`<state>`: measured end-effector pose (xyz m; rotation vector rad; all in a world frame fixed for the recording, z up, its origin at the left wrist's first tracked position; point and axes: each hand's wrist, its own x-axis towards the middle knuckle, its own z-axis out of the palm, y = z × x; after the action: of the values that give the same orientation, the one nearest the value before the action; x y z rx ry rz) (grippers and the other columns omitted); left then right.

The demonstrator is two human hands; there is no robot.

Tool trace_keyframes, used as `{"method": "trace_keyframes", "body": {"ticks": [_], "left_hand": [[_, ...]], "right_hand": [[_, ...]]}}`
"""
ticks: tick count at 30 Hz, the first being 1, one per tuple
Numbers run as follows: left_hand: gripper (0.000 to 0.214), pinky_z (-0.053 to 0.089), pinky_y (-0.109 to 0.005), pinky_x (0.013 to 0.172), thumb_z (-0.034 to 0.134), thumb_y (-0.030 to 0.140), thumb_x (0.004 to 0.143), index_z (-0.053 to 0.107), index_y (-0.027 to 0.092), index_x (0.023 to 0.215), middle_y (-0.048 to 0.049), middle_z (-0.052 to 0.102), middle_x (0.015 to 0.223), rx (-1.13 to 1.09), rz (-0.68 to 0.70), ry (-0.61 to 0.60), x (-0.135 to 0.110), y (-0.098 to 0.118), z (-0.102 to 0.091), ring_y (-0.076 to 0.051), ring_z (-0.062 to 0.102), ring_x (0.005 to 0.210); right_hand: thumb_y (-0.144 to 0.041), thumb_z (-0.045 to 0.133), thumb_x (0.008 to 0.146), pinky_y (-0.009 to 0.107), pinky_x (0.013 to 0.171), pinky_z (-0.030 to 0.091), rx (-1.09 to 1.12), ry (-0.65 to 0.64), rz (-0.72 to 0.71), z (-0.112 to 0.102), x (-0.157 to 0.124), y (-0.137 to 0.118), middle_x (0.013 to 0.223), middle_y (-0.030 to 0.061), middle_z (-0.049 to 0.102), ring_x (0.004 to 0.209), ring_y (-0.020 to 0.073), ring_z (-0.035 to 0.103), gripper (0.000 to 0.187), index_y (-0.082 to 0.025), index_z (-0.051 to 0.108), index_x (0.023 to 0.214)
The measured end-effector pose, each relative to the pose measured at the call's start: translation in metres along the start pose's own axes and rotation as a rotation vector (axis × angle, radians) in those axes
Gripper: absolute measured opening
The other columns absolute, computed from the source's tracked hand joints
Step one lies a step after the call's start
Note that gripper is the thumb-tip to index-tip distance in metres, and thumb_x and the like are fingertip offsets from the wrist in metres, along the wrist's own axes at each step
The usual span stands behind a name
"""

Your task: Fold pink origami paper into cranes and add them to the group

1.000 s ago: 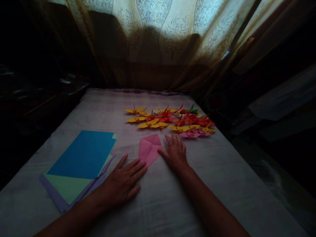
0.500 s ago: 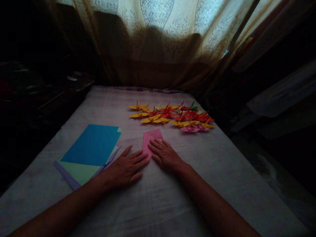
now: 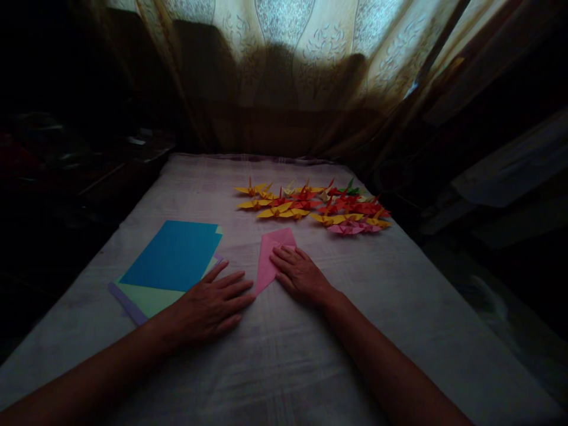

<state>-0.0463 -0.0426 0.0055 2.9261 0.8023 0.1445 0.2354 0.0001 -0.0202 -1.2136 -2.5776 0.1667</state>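
Note:
A folded piece of pink origami paper (image 3: 267, 266) lies on the cloth-covered table, its narrow tip pointing toward me. My right hand (image 3: 302, 275) rests with outstretched fingers over the paper's right side, hiding part of it. Just left of the tip, my left hand (image 3: 213, 305) lies flat with its fingers spread and holds nothing. Its fingertips are very near the paper's lower tip; whether they touch it I cannot tell. Under and beyond that hand sits a stack of square sheets, with a blue sheet (image 3: 173, 254) on top and pale green paper (image 3: 151, 299) below.
Several folded paper cranes (image 3: 310, 204) in yellow, red, pink, green and cream stand at the back right of the table. Purple paper (image 3: 126, 305) edges the stack at left. A patterned curtain (image 3: 284, 71) hangs behind the table (image 3: 355, 331). Both sides are dark.
My left hand has slid left off the pink paper, uncovering its lower tip. My right hand stays on the paper. The whole view has shifted slightly.

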Motion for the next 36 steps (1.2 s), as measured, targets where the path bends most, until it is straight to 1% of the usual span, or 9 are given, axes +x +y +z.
{"method": "trace_keyframes", "body": {"ticks": [5,8,13,16,19,26,29,32,36], "left_hand": [[0.029,0.018,-0.052,0.117,0.043,0.031,0.098,0.064,0.027,0.117,-0.0029,0.064,0.131,0.005,-0.126,0.151,0.024,0.003,0.004,-0.025,0.052,0.128],[0.031,0.029,-0.053,0.112,0.042,0.025,0.097,0.062,0.022,0.122,-0.0076,0.061,0.135,0.019,-0.187,0.209,0.049,-0.005,0.008,-0.027,0.052,0.128],[0.047,0.026,-0.054,0.113,0.045,0.03,0.095,0.045,0.018,0.141,-0.0131,0.048,0.147,0.0,-0.294,0.177,0.091,-0.026,0.008,-0.028,0.043,0.136],[0.057,0.023,-0.057,0.113,0.046,0.034,0.094,0.036,0.015,0.147,-0.0159,0.043,0.15,-0.072,-0.322,0.107,0.111,-0.036,0.01,-0.031,0.037,0.14],[0.054,0.02,-0.058,0.114,0.049,0.036,0.093,0.042,0.016,0.143,-0.0156,0.054,0.141,-0.122,-0.31,0.122,0.121,-0.046,0.016,-0.03,0.047,0.132],[0.03,0.034,-0.049,0.107,0.058,0.035,0.089,0.062,0.023,0.116,-0.0061,0.07,0.103,-0.153,-0.311,0.339,0.107,-0.059,0.019,-0.023,0.062,0.1],[0.033,0.033,-0.051,0.108,0.055,0.031,0.089,0.059,0.022,0.121,-0.007,0.071,0.106,-0.148,-0.343,0.384,0.09,-0.056,0.012,-0.024,0.063,0.101],[0.035,0.036,-0.051,0.106,0.053,0.029,0.089,0.058,0.022,0.123,-0.0087,0.068,0.115,-0.086,-0.364,0.37,0.07,-0.049,0.006,-0.026,0.061,0.106],[0.025,0.042,-0.048,0.097,0.053,0.027,0.09,0.067,0.022,0.11,-0.0086,0.067,0.11,-0.023,-0.35,0.305,0.051,-0.04,0.005,-0.024,0.061,0.097]], "right_hand": [[-0.033,0.052,0.094,0.046,0.112,0.036,0.014,0.128,-0.029,0.005,-0.004,0.003,0.145,0.014,0.049,0.136,0.0249,0.044,0.045,-0.017,0.055,0.136],[-0.032,0.053,0.092,0.048,0.11,0.038,0.005,0.268,0.044,0.012,-0.006,0.01,0.144,0.0155,0.05,0.135,0.0272,0.044,0.047,-0.017,0.054,0.136],[-0.026,0.052,0.087,0.047,0.103,0.043,0.057,0.433,0.232,0.019,-0.007,0.02,0.136,0.0166,0.057,0.126,0.0279,0.053,0.053,-0.014,0.048,0.139],[-0.021,0.054,0.081,0.046,0.104,0.04,0.123,0.435,0.197,0.019,-0.007,0.02,0.132,0.0144,0.06,0.123,0.0265,0.054,0.06,-0.016,0.046,0.14],[-0.016,0.054,0.076,0.045,0.104,0.039,0.166,0.42,0.157,0.018,-0.007,0.018,0.127,0.0132,0.062,0.119,0.0261,0.054,0.063,-0.016,0.046,0.139],[-0.005,0.054,0.071,0.039,0.089,0.042,0.123,0.404,0.133,0.005,-0.007,0.018,0.088,0.0059,0.067,0.091,0.0224,0.057,0.033,-0.019,0.065,0.099],[-0.005,0.057,0.076,0.04,0.094,0.041,0.025,0.364,0.081,-0.005,-0.012,0.02,0.094,0.006,0.069,0.098,0.0234,0.057,0.019,-0.021,0.065,0.081],[-0.01,0.057,0.083,0.043,0.099,0.039,-0.072,0.302,0.014,-0.01,-0.02,0.019,0.113,0.0059,0.07,0.111,0.0257,0.055,0.015,-0.022,0.067,0.086],[-0.009,0.055,0.083,0.044,0.099,0.041,-0.121,0.324,0.002,-0.011,-0.025,0.007,0.118,0.0096,0.068,0.113,0.0253,0.056,0.022,-0.019,0.067,0.099]]}}
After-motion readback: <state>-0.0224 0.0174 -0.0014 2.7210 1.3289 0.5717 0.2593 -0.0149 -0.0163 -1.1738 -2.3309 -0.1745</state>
